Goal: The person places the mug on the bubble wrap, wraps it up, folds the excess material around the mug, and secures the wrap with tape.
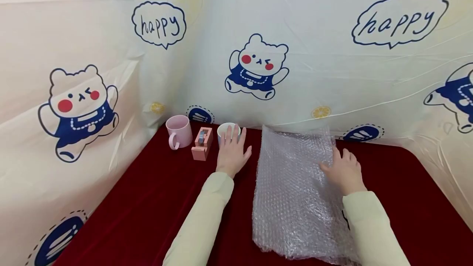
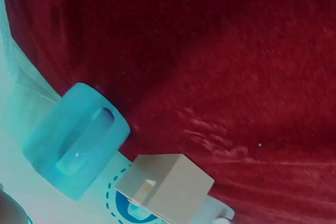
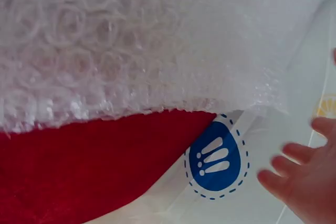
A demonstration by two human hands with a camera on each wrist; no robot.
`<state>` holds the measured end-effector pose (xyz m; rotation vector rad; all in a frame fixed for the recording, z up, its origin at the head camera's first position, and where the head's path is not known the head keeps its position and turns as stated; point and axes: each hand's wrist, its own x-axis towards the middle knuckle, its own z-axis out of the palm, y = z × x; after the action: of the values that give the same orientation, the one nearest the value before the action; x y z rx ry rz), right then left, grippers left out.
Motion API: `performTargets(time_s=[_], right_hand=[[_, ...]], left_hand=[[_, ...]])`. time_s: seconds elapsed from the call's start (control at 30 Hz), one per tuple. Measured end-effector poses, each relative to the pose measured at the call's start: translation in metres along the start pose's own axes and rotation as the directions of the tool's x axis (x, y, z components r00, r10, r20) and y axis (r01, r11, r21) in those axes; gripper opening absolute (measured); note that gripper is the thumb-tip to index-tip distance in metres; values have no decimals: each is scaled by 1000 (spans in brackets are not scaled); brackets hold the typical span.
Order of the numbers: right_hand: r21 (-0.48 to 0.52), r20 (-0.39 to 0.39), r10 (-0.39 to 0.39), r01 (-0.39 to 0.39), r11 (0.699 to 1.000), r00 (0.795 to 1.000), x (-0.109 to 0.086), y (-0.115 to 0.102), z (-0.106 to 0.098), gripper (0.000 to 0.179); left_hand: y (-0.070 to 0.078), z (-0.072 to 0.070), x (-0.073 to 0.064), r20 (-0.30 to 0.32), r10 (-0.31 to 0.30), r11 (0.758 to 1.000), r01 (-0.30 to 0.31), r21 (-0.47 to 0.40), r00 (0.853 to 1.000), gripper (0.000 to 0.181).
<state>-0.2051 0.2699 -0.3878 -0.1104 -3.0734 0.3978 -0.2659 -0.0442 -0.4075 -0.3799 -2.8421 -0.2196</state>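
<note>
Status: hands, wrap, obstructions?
Left hand spread over cup, contact unclear. Right hand at right edge of bubble wrap, not gripping. Wrap spread out. Tape dispenser just left of cup.

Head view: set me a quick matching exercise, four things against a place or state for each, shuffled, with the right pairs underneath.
1. pink mug
2. tape dispenser
3. bubble wrap
4. left hand

A. spread over the dark red cloth
B. partly hiding the white-rimmed cup
C. farthest left on the dark red cloth
D. between pink mug and white-rimmed cup

Pairs: 1-C; 2-D; 3-A; 4-B
</note>
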Motion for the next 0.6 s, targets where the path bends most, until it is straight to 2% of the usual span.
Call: performTargets(time_s=[0.07, 0.13, 0.23, 0.3, 0.4, 0.47, 0.6], right_hand=[[19, 41, 4, -4, 1000, 999, -2, 4, -4, 70], [39, 92, 4, -7, 999, 996, -4, 9, -9, 63], [74, 186, -9, -5, 997, 982, -7, 18, -14, 57], [84, 247, -17, -4, 996, 969, -10, 24, -16, 54], [91, 309, -22, -7, 996, 951, -15, 32, -18, 50], [89, 322, -18, -11, 996, 947, -20, 36, -19, 47], [81, 319, -7, -20, 996, 948, -32, 42, -19, 46]], left_hand=[[3, 0, 1, -19, 43, 999, -43, 0, 999, 57], [6, -1, 0, -68, 106, 994, -107, -16, 992, 51], [15, -1, -4, -69, 121, 983, -129, -128, 990, 41], [23, 0, -8, -23, 98, 965, -101, -244, 995, 37], [35, 3, -17, 81, 32, 921, 2, -390, 996, 37], [41, 4, -24, 125, 6, 899, 49, -436, 992, 38], [46, 8, -34, 156, -52, 858, 124, -498, 986, 41]])
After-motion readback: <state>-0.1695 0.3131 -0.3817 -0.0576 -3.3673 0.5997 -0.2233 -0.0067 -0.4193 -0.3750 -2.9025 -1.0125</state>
